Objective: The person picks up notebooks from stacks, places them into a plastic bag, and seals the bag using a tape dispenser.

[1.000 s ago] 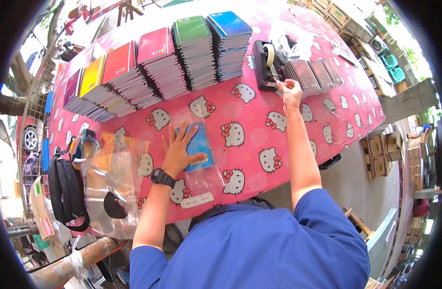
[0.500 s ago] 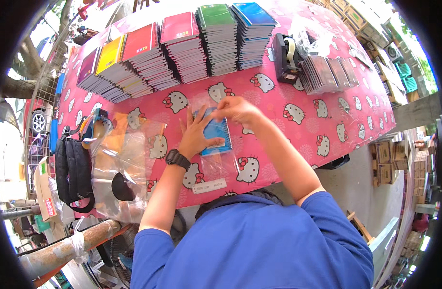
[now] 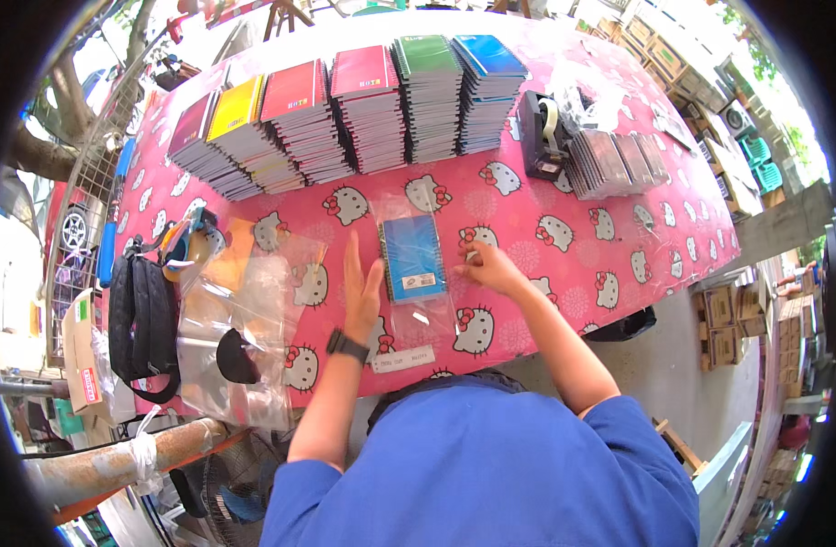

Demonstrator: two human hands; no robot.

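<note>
A blue spiral-bound notebook (image 3: 411, 251) lies inside a clear plastic sleeve (image 3: 423, 321) on the pink table, with wire coils showing along both long sides and a small white label low on its cover. To its left my left hand (image 3: 361, 284) is held on edge, fingers stretched out and thumb apart, holding nothing. On the notebook's other side my right hand (image 3: 491, 266) hovers with half-bent fingers, a gap between thumb and forefinger; I see nothing in it. Below the sleeve lies a white printed strip (image 3: 402, 359).
Tall notebook stacks in several colours (image 3: 368, 118) line the far side. A black tape dispenser (image 3: 541, 137) stands beside wrapped small brown notebooks (image 3: 609, 166). Clear plastic sleeves (image 3: 245, 319), a dark rounded piece (image 3: 237, 356) and a black bag (image 3: 143, 319) lie at the left.
Both hands have lifted off the notebook and moved apart, the left one to its left and the right one to its right. The blue cover is now uncovered.
</note>
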